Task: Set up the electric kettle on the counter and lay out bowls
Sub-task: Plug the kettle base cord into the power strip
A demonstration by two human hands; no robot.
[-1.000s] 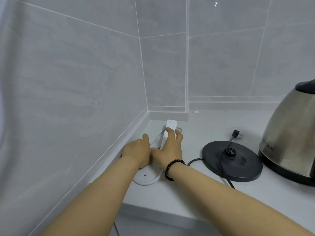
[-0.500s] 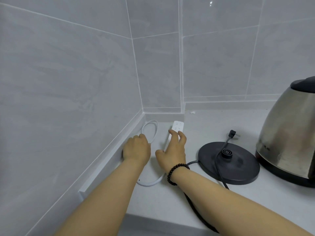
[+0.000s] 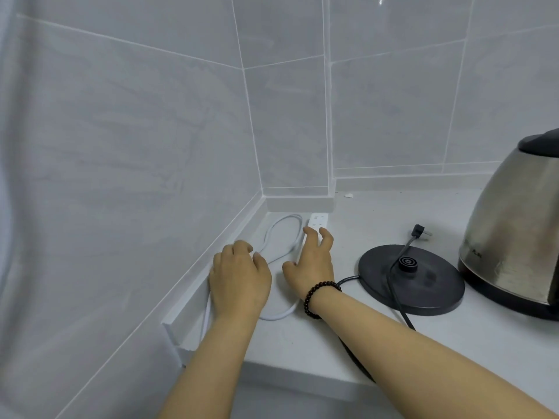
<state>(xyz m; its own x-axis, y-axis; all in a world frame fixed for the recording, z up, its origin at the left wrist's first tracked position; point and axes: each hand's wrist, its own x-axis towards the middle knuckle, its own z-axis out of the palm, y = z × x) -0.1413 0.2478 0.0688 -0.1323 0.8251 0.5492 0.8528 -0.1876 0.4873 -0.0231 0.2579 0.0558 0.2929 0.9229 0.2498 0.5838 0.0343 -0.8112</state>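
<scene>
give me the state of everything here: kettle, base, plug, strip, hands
kettle: upright on the counter, off its base, lid on
kettle base: bare, own cord draped over it
plug: unplugged, lying loose
power strip: sockets empty
left hand: on the white cable
right hand: fingers on the strip

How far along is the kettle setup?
Early. Done: kettle and base are on the counter, side by side. In hand: right hand on the power strip, left hand by its cable. Left: plug lies loose, kettle off base, no bowls visible.
</scene>
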